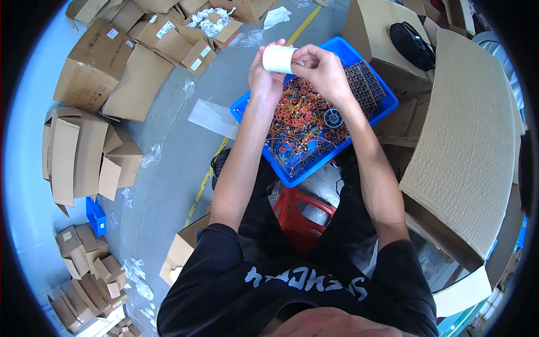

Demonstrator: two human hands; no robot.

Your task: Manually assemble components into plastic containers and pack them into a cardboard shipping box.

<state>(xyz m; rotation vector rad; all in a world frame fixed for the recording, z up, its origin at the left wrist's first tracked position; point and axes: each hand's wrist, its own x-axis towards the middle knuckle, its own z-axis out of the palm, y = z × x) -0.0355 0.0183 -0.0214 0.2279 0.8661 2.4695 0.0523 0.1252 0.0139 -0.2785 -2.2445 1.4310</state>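
Two hands, one white cylinder (279,59), held up over the far edge of one blue bin (289,181). Left hand (266,78) grasps the cylinder, palm and fingers curled about its left side. Right hand (321,70) at the cylinder's right end, thumb and forefinger bent close together; something small at the fingertips, too small to name, so cannot tell if pinched. Two bare forearms, one on each side of the bin. In the bin: one heap of wires (297,106), orange, red and dark, too tangled to count; one round wheel (333,118) lying on the heap, right of middle; one batch of dark blocks (365,87) in rows along the right side, exact number unclear. One red stool (300,227) between the legs, just below the bin. One clear sheet (210,117) on the floor left of the bin, across one yellow line (307,22). Right side: one black case (411,46) on a carton, one large carton flap (463,140) near it. Left side: cartons (92,64) in about three groups, overlapping, no sure count; one small blue box (96,216) among them.
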